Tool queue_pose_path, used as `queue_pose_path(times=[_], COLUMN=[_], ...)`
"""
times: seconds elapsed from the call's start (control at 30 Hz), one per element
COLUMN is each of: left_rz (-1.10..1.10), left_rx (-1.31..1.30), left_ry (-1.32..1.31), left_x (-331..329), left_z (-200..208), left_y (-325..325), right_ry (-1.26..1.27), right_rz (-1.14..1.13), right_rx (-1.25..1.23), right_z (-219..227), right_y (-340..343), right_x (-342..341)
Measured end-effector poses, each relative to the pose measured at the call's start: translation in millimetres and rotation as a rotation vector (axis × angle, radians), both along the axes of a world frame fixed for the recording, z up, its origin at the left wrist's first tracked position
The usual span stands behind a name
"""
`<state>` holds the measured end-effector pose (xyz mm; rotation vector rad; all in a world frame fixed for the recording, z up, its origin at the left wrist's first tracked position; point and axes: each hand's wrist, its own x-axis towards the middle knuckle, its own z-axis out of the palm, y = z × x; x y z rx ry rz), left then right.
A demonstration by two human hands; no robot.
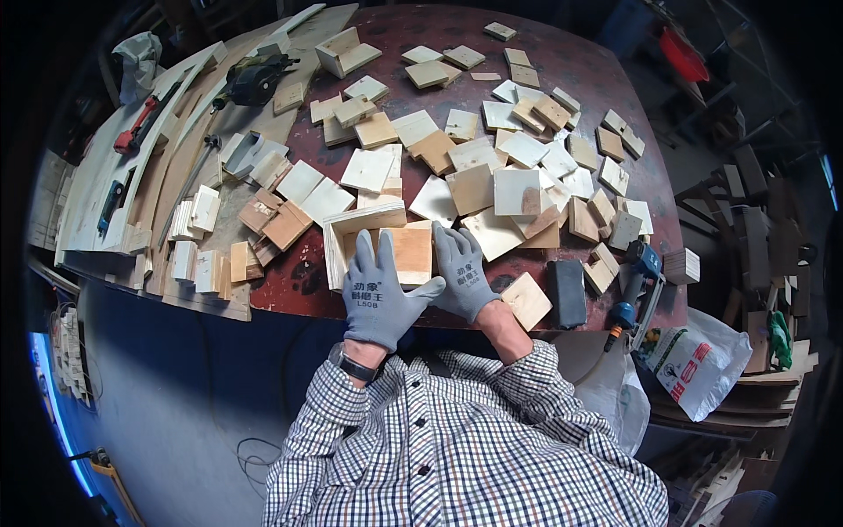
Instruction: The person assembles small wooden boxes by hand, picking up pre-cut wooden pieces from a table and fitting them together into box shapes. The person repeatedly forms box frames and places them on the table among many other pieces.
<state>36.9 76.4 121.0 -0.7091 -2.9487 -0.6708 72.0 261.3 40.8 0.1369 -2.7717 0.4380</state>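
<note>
My left hand, in a grey glove, rests against a squarish wooden block at the table's near edge. Its fingers reach over the block's left side, and its thumb stretches right along the near edge. My right hand, also gloved, presses its fingers against the block's right side; part of its grip is hidden. Around the block's left and far sides stands an L-shaped corner of two joined boards. A loose wooden square lies right of my right hand, then a dark rectangular block.
Many wooden squares cover the dark red table. A blue nail gun lies at the right edge. Long planks on the left carry a red-handled tool and a black power tool. A plastic bag hangs right.
</note>
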Motion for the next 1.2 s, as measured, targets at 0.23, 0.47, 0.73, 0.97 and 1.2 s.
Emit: queue_pose_path(times=[0.23, 0.47, 0.73, 0.97, 1.2], left_rz=[0.05, 0.046, 0.001, -0.011, -0.042], left_rx=[-0.027, 0.326, 1.1, 1.279, 1.304], left_ry=[-0.099, -0.051, -0.552, -0.726, -0.784], left_x=[-2, -7, 3, 9, 11], left_z=[-5, 9, 59, 66, 57], left_y=[18, -7, -62, -68, -73], right_ry=[-0.072, -0.029, 0.01, 0.032, 0.023], right_rz=[-0.037, -0.161, -0.262, -0.222, -0.362], right_rx=[-0.057, -0.049, -0.106, -0.092, -0.053], right_z=[35, 56, 46, 56, 48], right_y=[24, 47, 52, 48, 66], right_x=[30, 54, 74, 68, 76])
